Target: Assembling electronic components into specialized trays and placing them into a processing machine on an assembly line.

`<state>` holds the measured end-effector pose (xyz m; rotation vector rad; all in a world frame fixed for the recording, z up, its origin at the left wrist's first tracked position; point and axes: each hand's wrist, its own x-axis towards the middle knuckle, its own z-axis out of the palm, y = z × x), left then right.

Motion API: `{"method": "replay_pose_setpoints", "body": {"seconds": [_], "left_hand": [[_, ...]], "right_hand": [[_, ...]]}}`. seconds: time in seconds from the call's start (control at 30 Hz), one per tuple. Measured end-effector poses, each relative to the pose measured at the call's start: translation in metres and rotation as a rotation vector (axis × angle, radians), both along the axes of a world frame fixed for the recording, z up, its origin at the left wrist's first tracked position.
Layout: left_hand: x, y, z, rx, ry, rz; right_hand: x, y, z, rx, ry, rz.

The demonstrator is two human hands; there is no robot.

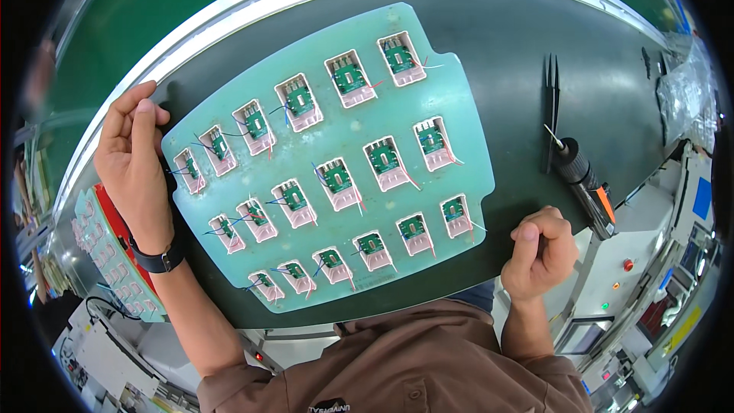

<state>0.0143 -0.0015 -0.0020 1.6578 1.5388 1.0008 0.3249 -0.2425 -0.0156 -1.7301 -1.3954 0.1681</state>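
Observation:
A pale green tray [306,149] lies on the dark bench before me. Rows of white plastic housings [394,177] sit in its pockets, each with a small green circuit board [335,177] and thin red, blue and white wires. Beside the tray's left edge is my left hand [136,157], fingers curled in loosely against the thumb, with nothing visible in them. My right hand [539,252] is closed in a loose fist off the tray's lower right corner, and no object shows in it. Neither hand visibly grips the tray.
Right of the tray lie black tweezers [551,84] and a black-handled soldering iron [577,172] with an orange part. A clear plastic bag [684,92] rests at the far right. Another tray of housings [115,260] stands at lower left, next to something red. A white rail [252,11] borders the bench's far side.

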Motion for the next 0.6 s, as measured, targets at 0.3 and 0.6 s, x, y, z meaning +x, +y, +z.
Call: {"method": "replay_pose_setpoints", "body": {"seconds": [0.3, 0.6], "left_hand": [[-0.0039, 0.002, 0.0001, 0.02, 0.025, -0.011], [-0.001, 0.0007, 0.0029, 0.037, -0.011, -0.014]], "right_hand": [[-0.0011, 0.0017, 0.0003, 0.029, -0.004, 0.012], [-0.0029, 0.0002, 0.0006, 0.008, 0.01, 0.007]]}}
